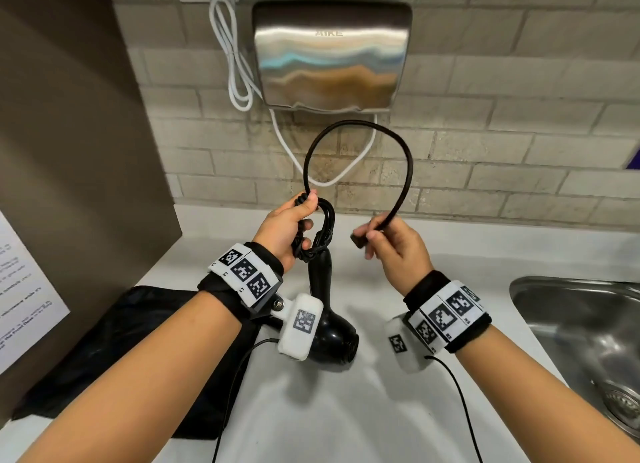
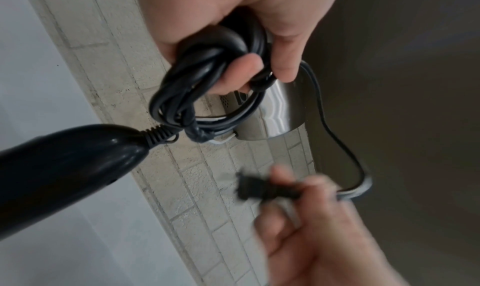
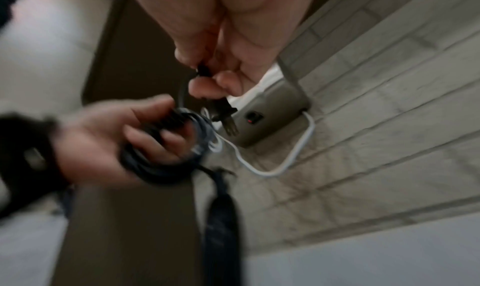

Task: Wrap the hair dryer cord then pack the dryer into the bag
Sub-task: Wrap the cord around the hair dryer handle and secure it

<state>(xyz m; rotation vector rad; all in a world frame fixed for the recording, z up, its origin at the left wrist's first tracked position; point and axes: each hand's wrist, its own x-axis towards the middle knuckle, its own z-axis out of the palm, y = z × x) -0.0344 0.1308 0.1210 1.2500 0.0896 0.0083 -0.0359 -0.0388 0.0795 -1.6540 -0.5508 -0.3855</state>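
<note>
1. Hair dryer: it hangs nozzle-down below the left hand, suspended by its cord, long axis running from that hand toward the person, handle uppermost; it appears to be just above the desk, though contact cannot be told.
2. Bag: black, flat on the desk, under and outside the left forearm, so the left hand is nearer to it.
3. Sink: beyond the right wrist, well apart from the dryer.
4. Cord: coils are bunched in the left hand's curled fingers; one free loop arches up between the hands.
5. Plug: pinched in the right hand, just beside the coils; nothing stands between them.
</note>
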